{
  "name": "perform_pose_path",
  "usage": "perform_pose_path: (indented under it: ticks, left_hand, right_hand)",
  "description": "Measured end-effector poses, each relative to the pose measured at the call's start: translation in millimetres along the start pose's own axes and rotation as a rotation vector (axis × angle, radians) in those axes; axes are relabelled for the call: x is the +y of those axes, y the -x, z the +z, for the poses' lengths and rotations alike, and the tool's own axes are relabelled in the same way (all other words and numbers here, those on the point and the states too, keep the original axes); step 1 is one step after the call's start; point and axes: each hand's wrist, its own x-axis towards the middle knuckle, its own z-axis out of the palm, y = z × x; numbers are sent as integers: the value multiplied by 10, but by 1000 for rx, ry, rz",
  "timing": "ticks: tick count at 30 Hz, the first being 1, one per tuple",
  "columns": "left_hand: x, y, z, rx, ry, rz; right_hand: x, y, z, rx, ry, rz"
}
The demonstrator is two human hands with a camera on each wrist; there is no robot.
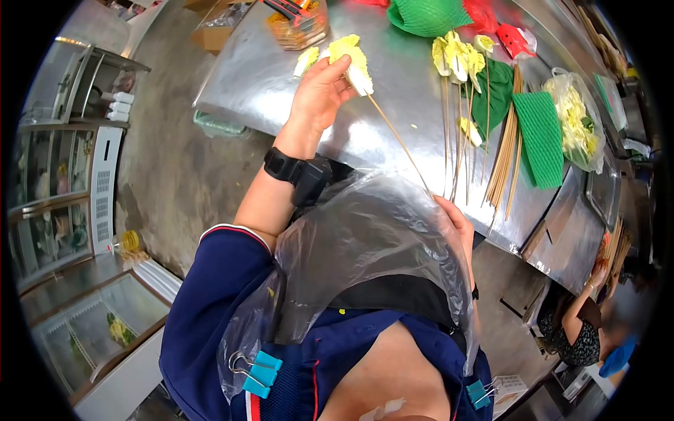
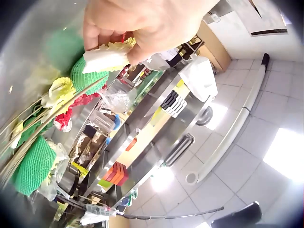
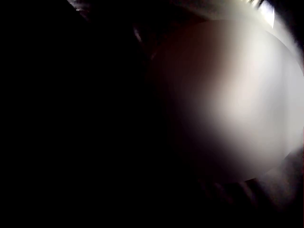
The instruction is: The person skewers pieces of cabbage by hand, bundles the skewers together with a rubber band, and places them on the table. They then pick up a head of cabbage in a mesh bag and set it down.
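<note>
While the left hand pinches cabbage, the right hand holds its skewer

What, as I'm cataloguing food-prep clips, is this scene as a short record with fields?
Left hand: pinches napa cabbage leaf
Right hand: holds lower end of wooden skewer bearing that leaf
Surface: metal table
Lying on it: cabbage-tipped skewers, bare skewers, bagged cabbage leaves
Right wrist view: too dark, blurred
</note>
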Motion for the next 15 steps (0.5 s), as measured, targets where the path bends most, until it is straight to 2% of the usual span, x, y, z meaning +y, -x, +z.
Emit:
perform_pose_path:
  ticks: [12, 15]
  left_hand:
    - [39, 109, 165, -12, -138, 94]
    - [-7, 130, 172, -32, -122, 90]
  right_hand:
    - [1, -15, -1, 27, 46, 17]
    - [-29, 10, 28, 35, -34, -3]
